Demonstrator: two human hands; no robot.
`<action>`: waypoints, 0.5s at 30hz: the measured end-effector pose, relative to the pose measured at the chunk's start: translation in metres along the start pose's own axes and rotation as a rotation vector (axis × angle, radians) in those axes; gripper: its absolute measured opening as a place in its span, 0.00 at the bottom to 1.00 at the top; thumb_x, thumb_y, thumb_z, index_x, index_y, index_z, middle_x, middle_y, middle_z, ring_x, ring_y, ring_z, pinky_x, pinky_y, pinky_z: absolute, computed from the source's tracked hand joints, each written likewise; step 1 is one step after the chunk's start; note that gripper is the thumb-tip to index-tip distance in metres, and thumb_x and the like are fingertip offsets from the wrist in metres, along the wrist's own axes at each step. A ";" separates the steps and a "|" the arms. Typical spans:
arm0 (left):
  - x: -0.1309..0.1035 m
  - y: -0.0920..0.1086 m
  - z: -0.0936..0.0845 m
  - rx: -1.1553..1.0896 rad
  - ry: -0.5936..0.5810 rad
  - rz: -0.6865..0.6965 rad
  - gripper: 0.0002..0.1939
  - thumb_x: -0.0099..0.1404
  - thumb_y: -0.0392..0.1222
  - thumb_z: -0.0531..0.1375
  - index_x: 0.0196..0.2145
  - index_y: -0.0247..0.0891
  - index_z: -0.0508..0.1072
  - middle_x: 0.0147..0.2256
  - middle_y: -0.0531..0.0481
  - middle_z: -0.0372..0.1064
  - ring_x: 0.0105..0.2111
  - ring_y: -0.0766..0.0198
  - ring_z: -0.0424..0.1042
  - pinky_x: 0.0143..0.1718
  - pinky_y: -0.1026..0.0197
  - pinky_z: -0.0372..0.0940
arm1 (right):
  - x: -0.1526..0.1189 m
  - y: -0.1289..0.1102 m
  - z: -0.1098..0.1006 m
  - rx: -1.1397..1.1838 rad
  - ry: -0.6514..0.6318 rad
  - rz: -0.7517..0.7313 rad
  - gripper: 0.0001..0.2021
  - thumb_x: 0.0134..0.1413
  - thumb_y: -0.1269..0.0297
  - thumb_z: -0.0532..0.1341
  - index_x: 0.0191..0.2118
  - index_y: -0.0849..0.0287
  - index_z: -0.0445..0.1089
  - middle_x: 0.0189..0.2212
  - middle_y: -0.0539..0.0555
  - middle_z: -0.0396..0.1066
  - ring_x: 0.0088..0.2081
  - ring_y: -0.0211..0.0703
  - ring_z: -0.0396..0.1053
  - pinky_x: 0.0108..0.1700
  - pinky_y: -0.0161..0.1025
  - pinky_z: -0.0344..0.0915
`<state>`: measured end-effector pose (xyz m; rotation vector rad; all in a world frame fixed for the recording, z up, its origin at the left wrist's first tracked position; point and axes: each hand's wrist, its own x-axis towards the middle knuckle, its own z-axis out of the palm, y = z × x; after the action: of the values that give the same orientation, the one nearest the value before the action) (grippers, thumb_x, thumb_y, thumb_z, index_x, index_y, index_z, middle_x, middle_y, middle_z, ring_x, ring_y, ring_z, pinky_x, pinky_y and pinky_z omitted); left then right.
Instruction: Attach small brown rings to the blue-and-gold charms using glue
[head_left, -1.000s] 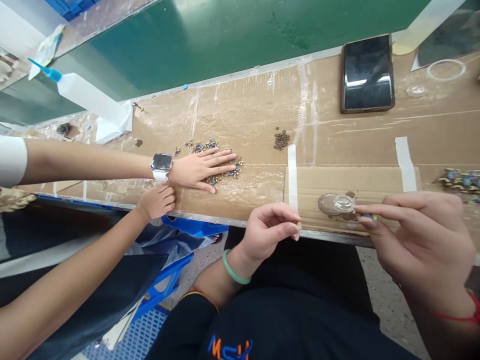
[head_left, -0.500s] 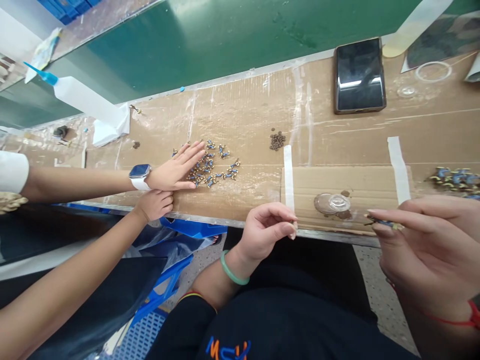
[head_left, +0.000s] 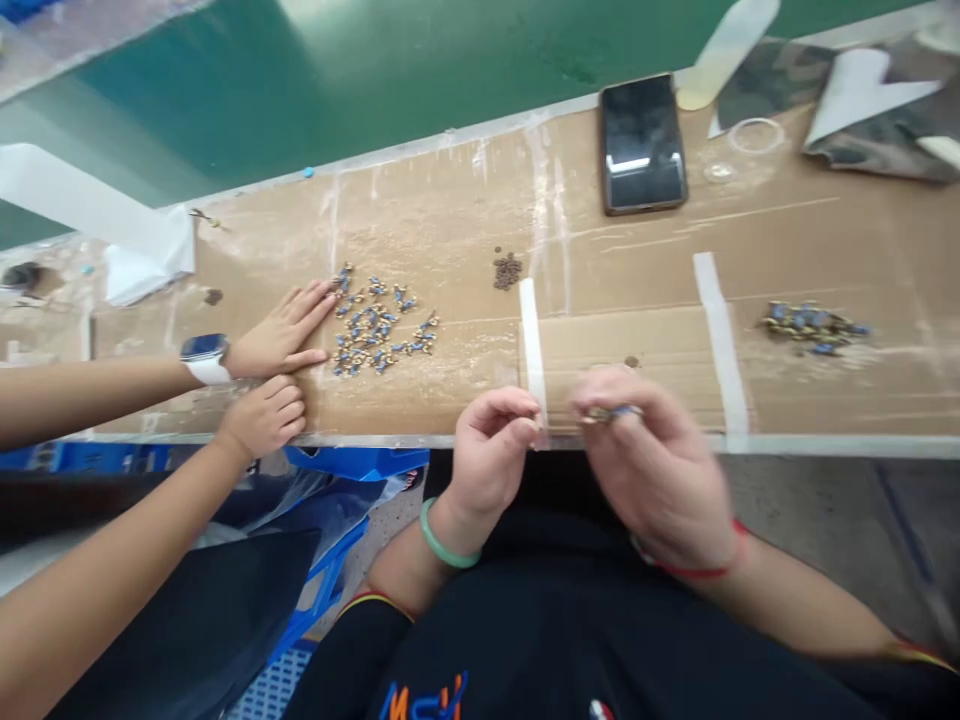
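My left hand is closed in a pinch at the table's front edge; whatever sits between thumb and forefinger is too small to make out. Close to it, my right hand, smeared by motion, pinches a small blue-and-gold figure. Beneath and behind the right hand lies a cardboard sheet held by white tape strips, with a brown disc on it. A heap of brown discs lies beyond my left hand. On the right is a pile of similar blue-and-gold figures.
At left, another person's hands rest beside spread-out blue-and-gold figures. A dark tablet-like device lies at the back, with a clear ring and plastic bag further right. A green wall borders the table.
My right hand has moved left with the figure, close to my left hand, and now covers the clear dish. The view has shifted right. The other person's flat hand has drawn back from the figures.
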<state>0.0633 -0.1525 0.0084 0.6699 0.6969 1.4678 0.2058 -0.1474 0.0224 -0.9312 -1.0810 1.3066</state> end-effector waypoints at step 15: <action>-0.011 -0.006 0.008 0.166 0.010 0.318 0.08 0.68 0.46 0.78 0.38 0.45 0.85 0.33 0.56 0.78 0.27 0.72 0.74 0.29 0.70 0.70 | -0.015 0.000 0.021 0.338 -0.014 0.101 0.06 0.66 0.50 0.76 0.43 0.42 0.86 0.44 0.48 0.88 0.48 0.43 0.85 0.49 0.40 0.83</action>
<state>0.0738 -0.1636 0.0094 0.9344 0.7507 1.7163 0.1865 -0.1633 0.0264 -0.7302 -0.7981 1.5243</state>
